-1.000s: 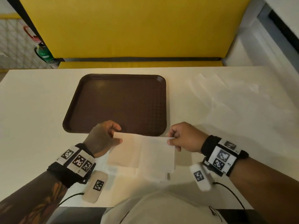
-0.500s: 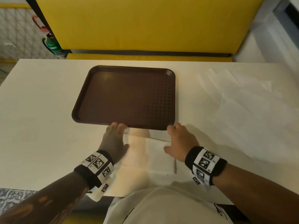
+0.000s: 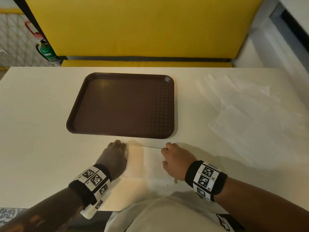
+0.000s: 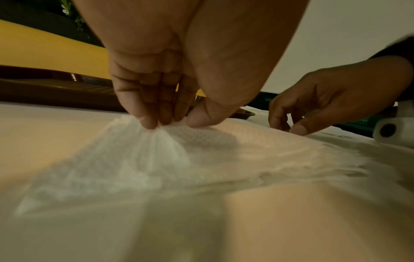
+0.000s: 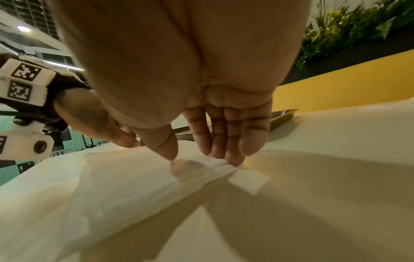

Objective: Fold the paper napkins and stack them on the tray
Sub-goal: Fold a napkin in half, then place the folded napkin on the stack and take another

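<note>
You have one brown tray (image 3: 123, 104) on one table (image 3: 33, 131). One napkin (image 3: 143, 161) lies at the near edge under your two hands: the left hand (image 3: 113, 158) and the right hand (image 3: 175, 158). A loose spread of further napkins (image 3: 247, 114) sits to your right; the overlapping sheets cannot be counted. Two marker wristbands, one per wrist.

Both hands low, fingers (image 4: 147, 122) pinching

Yellow padded bench (image 3: 133, 27), cream table (image 3: 36, 114), greenery (image 5: 349, 24)
</note>
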The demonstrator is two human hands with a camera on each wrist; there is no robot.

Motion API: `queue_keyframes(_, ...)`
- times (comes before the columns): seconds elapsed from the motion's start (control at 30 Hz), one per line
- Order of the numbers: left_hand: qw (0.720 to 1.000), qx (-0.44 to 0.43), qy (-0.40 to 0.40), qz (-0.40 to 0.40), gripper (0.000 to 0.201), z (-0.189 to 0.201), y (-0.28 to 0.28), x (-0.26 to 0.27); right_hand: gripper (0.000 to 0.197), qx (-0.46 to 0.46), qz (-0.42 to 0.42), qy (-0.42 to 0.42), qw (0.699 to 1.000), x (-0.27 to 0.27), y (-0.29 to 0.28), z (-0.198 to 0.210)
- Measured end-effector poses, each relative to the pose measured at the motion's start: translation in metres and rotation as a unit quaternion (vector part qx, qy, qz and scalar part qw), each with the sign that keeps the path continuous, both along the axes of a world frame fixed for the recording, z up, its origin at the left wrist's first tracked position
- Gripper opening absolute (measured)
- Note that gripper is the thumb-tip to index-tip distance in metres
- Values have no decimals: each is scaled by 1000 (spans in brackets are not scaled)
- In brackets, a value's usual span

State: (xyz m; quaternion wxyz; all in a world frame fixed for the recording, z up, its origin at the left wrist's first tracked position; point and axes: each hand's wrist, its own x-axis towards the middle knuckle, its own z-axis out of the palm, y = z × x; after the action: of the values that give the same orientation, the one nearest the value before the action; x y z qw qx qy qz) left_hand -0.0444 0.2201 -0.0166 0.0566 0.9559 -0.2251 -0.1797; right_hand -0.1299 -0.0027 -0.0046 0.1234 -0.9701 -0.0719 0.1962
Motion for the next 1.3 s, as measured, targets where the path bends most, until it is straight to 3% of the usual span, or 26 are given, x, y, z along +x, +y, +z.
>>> queue_keyframes(0.1,999,-20,-35,-24,31,14,-15,5,33,49,-41,-8,998,4,-4,8)
queue_keyframes(0.2,993,-107,-30,-46,23,36,-49,12,24,103,-149,-39,983,20,-25,18)
queue_keyframes(0.33,980,-186,16,-64,10,52,-112,25,22,8,-297,-31,954,47,-85,25)
queue_keyframes(0.5,976,-188,50,-94,13,38,-166,32,36,-108,-410,26,905,51,-160,13)
queue_keyframes(0.6,979,-164,70,-102,8,30,-179,31,42,-121,-419,50,899,47,-181,5)
queue_keyframes(0.77,977,-159,105,-101,17,28,-191,31,21,-148,-382,59,910,51,-188,7)
queue_keyframes(0.9,974,-169,107,-107,18,34,-195,29,18,-137,-392,56,908,50,-191,18)
queue_keyframes(1.0,966,-194,118,-123,20,39,-197,26,15,-115,-396,11,911,47,-187,35)
queue_keyframes(1.1,953,-232,143,-134,43,47,-203,21,11,-44,-391,-43,918,48,-169,59)
queue_keyframes(1.17,938,-265,197,-109,69,54,-207,19,11,33,-378,-69,923,50,-153,79)
queue_keyframes(1.23,904,-312,281,-74,89,63,-208,18,16,113,-352,-96,924,52,-136,98)
queue_keyframes(1.3,863,-373,336,-59,91,74,-207,18,20,172,-324,-124,922,55,-121,114)
